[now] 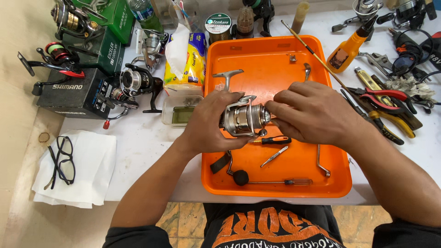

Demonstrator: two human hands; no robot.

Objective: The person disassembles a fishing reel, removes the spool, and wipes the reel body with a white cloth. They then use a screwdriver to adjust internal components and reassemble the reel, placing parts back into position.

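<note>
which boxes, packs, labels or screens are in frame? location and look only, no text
Black box: left of table, flat, reel on top.
Green boxes: far left, stacked, dark green.
Tissue pack: left of orange tray, yellow, white tissue sticking out.
Line spool: behind tray, round, pale label.
Orange bottle: right of tray, dark label.
No lit screens.

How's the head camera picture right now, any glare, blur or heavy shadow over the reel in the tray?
Head view: even, soft light and sharp focus; the silver reel between the left hand and right hand shows only small highlights. The orange tray has no strong glare, only faint shadows under the hands. Edges bend slightly from wide-angle distortion.
</note>
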